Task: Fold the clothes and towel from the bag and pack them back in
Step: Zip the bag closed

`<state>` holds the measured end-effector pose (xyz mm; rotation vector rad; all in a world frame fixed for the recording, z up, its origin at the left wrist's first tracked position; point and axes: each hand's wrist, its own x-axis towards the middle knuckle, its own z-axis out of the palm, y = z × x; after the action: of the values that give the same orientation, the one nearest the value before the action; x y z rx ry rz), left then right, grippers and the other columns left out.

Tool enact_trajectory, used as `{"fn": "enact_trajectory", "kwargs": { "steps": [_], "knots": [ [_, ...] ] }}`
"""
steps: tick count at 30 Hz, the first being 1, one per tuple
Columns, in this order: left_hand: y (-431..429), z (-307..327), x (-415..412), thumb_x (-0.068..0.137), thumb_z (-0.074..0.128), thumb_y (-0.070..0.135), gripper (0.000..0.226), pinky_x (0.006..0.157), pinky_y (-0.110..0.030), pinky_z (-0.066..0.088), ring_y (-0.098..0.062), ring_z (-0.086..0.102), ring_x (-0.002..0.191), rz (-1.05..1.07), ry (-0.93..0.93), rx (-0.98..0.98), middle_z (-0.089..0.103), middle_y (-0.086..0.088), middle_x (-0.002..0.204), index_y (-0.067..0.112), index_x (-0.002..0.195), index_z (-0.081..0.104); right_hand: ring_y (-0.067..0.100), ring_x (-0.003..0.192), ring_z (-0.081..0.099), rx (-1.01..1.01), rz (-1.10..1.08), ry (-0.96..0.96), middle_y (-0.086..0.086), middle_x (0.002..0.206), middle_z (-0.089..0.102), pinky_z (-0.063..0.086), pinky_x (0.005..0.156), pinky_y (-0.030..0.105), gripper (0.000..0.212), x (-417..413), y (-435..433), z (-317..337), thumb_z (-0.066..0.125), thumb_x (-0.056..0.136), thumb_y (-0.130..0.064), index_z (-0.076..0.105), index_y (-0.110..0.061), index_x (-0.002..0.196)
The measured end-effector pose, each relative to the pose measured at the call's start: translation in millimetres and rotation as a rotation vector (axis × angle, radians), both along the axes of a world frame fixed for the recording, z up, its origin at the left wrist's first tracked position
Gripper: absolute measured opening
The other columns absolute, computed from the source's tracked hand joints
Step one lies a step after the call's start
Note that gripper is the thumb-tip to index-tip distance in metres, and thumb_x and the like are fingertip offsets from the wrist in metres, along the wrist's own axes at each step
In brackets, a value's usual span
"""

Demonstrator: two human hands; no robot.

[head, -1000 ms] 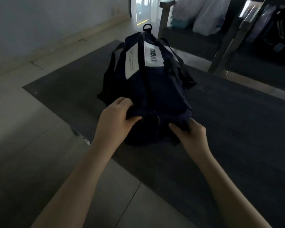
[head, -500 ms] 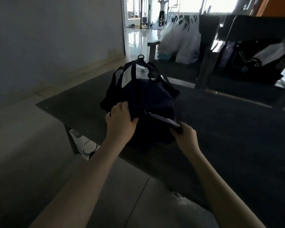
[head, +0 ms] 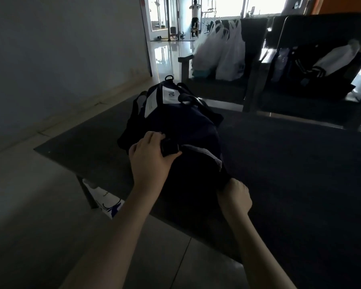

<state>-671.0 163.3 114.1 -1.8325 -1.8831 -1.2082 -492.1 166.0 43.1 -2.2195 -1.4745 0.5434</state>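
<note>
Both left hand [head: 149,159] and right hand [head: 234,198] apparently grip the bag [head: 186,126].

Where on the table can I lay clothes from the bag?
Widest bare patch: table right of the bag, toward the chairs. Left of the bag, a narrower strip to the table edge. Crowded at the bag's near end, where left hand and right hand grip it.

A dark navy bag [head: 181,130] with white labels [head: 171,95] at its far end is laid lengthwise on a dark table [head: 279,163]; a pale edge is shown near its near end.
</note>
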Motion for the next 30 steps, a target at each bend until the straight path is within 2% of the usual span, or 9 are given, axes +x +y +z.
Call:
{"fn": "enact_trajectory", "kwargs": {
  "steps": [2,6,9,11,14,17,21,27,30],
  "knots": [
    [2,1,-2,0.068,0.081,0.036,0.048,0.083,-0.051,0.049,-0.024,0.064,0.093,-0.017,-0.011,-0.005,0.064,-0.003,0.103,0.01,0.104,0.064,0.026,0.096,0.057,0.007,-0.022,0.011,0.008,0.105,0.062,0.045,0.069,0.035,0.018,2,1,-1,0.048,0.09,-0.014,0.061,-0.009,0.102],
    [3,1,-4,0.065,0.083,0.035,0.047,0.077,-0.05,0.052,-0.025,0.065,0.087,-0.037,-0.017,0.002,0.065,-0.005,0.099,0.008,0.099,0.065,0.026,0.102,0.054,0.007,0.002,-0.046,0.008,0.113,0.054,0.037,0.067,0.033,0.037,2,-1,-3,0.062,0.087,-0.04,0.059,-0.01,0.109],
    [2,3,-4,0.063,0.084,0.034,0.046,0.074,-0.05,0.052,-0.026,0.065,0.084,-0.048,-0.029,0.007,0.065,-0.006,0.096,0.007,0.097,0.066,0.024,0.088,0.057,0.079,-0.072,0.01,0.007,0.101,0.06,0.041,0.064,0.033,0.014,1,2,-5,0.055,0.091,-0.021,0.063,-0.01,0.094],
    [2,4,-3,0.063,0.084,0.035,0.046,0.074,-0.05,0.053,-0.026,0.065,0.084,-0.045,-0.026,0.005,0.065,-0.006,0.095,0.007,0.096,0.066,0.024,0.08,0.058,0.064,-0.079,0.074,0.007,0.091,0.062,0.045,0.062,0.033,0.013,2,3,-6,0.053,0.089,-0.015,0.063,-0.01,0.083],
    [1,5,-1,0.064,0.084,0.035,0.046,0.076,-0.05,0.052,-0.025,0.065,0.084,-0.03,-0.023,-0.01,0.065,-0.005,0.096,0.008,0.096,0.066,0.019,0.065,0.057,0.039,0.001,0.289,0.004,0.074,0.062,0.042,0.054,0.027,0.021,5,0,-1,0.06,0.087,-0.022,0.06,-0.013,0.068],
    [0,5,0,0.065,0.083,0.035,0.047,0.078,-0.051,0.051,-0.026,0.065,0.086,-0.024,-0.031,-0.02,0.064,-0.006,0.098,0.007,0.099,0.065,0.016,0.055,0.053,0.039,0.015,0.591,0.003,0.063,0.061,0.039,0.049,0.025,0.017,11,-6,11,0.062,0.084,-0.016,0.064,-0.01,0.069],
    [0,6,1,0.066,0.082,0.036,0.048,0.08,-0.051,0.05,-0.026,0.064,0.09,-0.002,-0.033,-0.047,0.064,-0.005,0.1,0.008,0.1,0.065,0.025,0.063,0.059,0.085,-0.04,0.872,0.016,0.071,0.068,0.044,0.058,0.033,0.012,23,-8,25,0.065,0.082,-0.012,0.07,-0.006,0.073],
    [-3,11,0,0.069,0.079,0.04,0.052,0.089,-0.049,0.046,-0.025,0.061,0.099,-0.009,-0.027,-0.116,0.06,-0.003,0.108,0.01,0.108,0.062,0.011,0.046,0.04,0.144,-0.022,0.743,-0.005,0.044,0.047,0.031,0.047,0.024,0.02,25,-10,33,0.061,0.088,-0.015,0.071,-0.007,0.073],
    [-6,19,0,0.069,0.075,0.051,0.064,0.098,-0.05,0.041,-0.024,0.057,0.11,-0.062,-0.107,-0.17,0.057,-0.002,0.119,0.011,0.117,0.058,0.011,0.049,0.046,0.175,-0.01,0.766,0.0,0.053,0.056,0.035,0.047,0.023,0.018,23,-9,35,0.059,0.09,-0.018,0.071,-0.012,0.077]
  ]
}}
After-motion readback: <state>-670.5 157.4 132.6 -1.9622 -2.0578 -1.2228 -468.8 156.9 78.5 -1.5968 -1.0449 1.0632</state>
